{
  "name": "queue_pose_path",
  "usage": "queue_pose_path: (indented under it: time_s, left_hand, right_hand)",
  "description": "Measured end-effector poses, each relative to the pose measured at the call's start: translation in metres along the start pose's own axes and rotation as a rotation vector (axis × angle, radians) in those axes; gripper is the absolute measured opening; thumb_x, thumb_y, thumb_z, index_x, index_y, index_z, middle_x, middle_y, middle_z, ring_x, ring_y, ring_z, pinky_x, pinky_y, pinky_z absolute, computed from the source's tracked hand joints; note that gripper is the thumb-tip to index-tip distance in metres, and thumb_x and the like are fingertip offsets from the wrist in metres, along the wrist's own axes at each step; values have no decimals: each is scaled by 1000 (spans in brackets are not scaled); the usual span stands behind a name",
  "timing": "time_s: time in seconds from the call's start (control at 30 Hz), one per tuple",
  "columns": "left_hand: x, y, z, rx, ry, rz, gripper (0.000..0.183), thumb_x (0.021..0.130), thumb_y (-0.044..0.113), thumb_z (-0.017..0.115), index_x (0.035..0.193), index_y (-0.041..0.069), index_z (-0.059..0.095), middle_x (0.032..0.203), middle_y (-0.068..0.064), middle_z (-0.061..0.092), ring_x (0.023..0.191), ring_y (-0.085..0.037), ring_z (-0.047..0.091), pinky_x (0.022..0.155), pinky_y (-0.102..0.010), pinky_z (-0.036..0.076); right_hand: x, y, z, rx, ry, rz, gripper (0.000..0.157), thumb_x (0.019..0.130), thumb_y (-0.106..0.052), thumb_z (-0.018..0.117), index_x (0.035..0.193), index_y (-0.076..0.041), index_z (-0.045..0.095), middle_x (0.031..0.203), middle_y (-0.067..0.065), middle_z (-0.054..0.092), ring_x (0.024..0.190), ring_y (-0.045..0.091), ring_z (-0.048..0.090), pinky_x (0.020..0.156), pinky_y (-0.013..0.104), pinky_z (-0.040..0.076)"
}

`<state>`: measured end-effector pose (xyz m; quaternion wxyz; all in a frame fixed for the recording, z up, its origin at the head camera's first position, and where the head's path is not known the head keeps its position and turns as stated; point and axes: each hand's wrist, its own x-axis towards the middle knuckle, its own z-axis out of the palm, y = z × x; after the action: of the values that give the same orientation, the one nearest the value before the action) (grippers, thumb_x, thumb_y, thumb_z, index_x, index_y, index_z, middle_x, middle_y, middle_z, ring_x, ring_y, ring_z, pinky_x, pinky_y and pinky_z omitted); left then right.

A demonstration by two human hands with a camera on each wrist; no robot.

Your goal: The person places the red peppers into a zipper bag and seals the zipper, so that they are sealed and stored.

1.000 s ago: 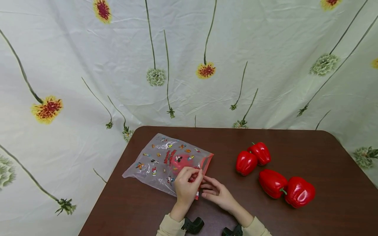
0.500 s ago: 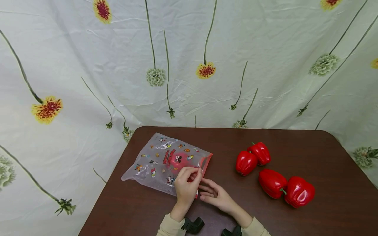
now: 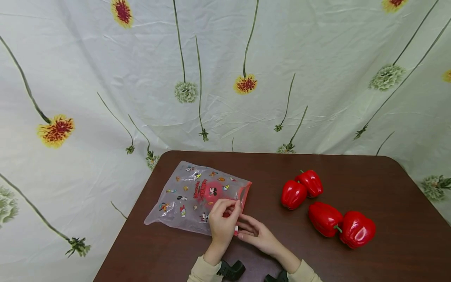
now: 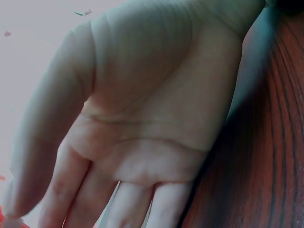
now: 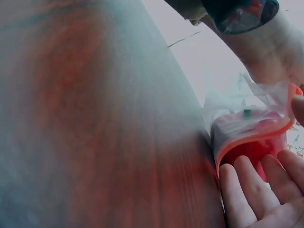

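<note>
A clear zip bag [image 3: 190, 199] with small cartoon prints and a red-edged mouth lies on the left of the brown table. Through its film shows a rounded red thing [image 3: 215, 187], partly hidden by my hand. My left hand [image 3: 221, 225] pinches the red edge between thumb and index finger; in the left wrist view its palm [image 4: 147, 109] fills much of the picture. Beside the mouth is my right hand [image 3: 258, 235], fingers loosely extended. In the right wrist view the red rim [image 5: 259, 133] gapes, with the fingers [image 5: 256, 185] of my right hand at its lower lip.
To the right lie two pairs of shiny red bell peppers: one pair [image 3: 294, 194] farther back, the other [image 3: 358, 230] nearer. A flowered white cloth [image 3: 218, 51] hangs behind the table [image 3: 275, 164]. Black wrist devices [image 3: 231, 270] sit at both sleeves.
The bag's closed end has shifted slightly left and nearer to me. My right hand has moved slightly left along the mouth. My left hand keeps its pinch; the loose peppers stay put.
</note>
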<state>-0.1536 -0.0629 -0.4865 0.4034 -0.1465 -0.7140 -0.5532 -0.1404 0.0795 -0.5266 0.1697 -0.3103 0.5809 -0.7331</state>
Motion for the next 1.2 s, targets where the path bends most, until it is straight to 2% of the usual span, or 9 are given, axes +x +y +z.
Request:
queue_pose_path:
  time_s: [0.1,0.17,0.3,0.4,0.57,0.77,0.9,1.07,1.2]
  left_hand:
    - [-1,0,0,-7,3,6,3,80,7,72,78,5,70,74,0,61,62,-10,56,53,-16,48]
    - [2,5,0,-4,10,21,4,79,5,72,76,3,70,73,-2,60,60,-11,56,52,-17,48]
    - [12,23,-3,16,34,52,8,72,-8,72,74,-1,68,68,-7,60,55,-14,56,50,-17,48]
    - [16,32,-6,35,42,44,13,68,-13,71,73,-2,68,66,-8,61,53,-15,56,49,-18,48]
    - [16,33,-7,56,37,21,11,70,-13,71,73,-2,69,67,-9,63,53,-17,58,50,-18,49]
    - [16,31,-7,51,51,20,7,71,-10,71,75,-5,68,68,-13,64,54,-20,59,53,-17,50]
    - [16,29,-6,29,65,40,11,69,-14,70,75,-6,68,68,-13,63,54,-21,58,52,-17,50]
    - [11,13,-4,11,75,53,13,69,-14,71,77,-4,68,69,-13,63,54,-20,59,52,-17,50]
    - [6,-1,-3,14,71,48,13,71,-10,73,80,-1,70,71,-11,65,56,-18,60,53,-16,50]
  right_hand:
    - [0,0,1,-26,4,-4,60,92,-1,56,138,17,23,133,42,33,115,13,53,91,26,46]
    - [1,0,1,-44,9,-10,59,91,0,56,138,16,25,131,42,36,114,16,54,90,26,47]
    - [0,-1,1,-91,24,-11,57,90,0,57,138,13,29,131,38,39,114,21,54,90,28,47]
    - [-1,-4,-1,-152,49,4,55,90,-1,58,138,9,33,131,33,43,115,26,53,91,32,47]
    - [-2,-10,-9,-224,113,-9,50,90,-2,59,135,7,39,129,29,48,115,41,51,92,42,46]
    - [-3,-18,-23,-229,209,-61,46,88,1,60,130,10,44,128,33,46,114,45,49,90,31,48]
    - [-6,-22,-33,-274,338,-150,39,86,6,60,123,11,49,120,35,51,107,36,58,85,26,50]
    - [-9,-31,-45,-306,617,-234,30,83,10,62,112,12,55,105,31,60,93,17,65,79,24,52]
    - [-12,-37,-55,-286,796,-288,26,82,12,62,107,13,57,99,22,65,87,12,65,77,20,51]
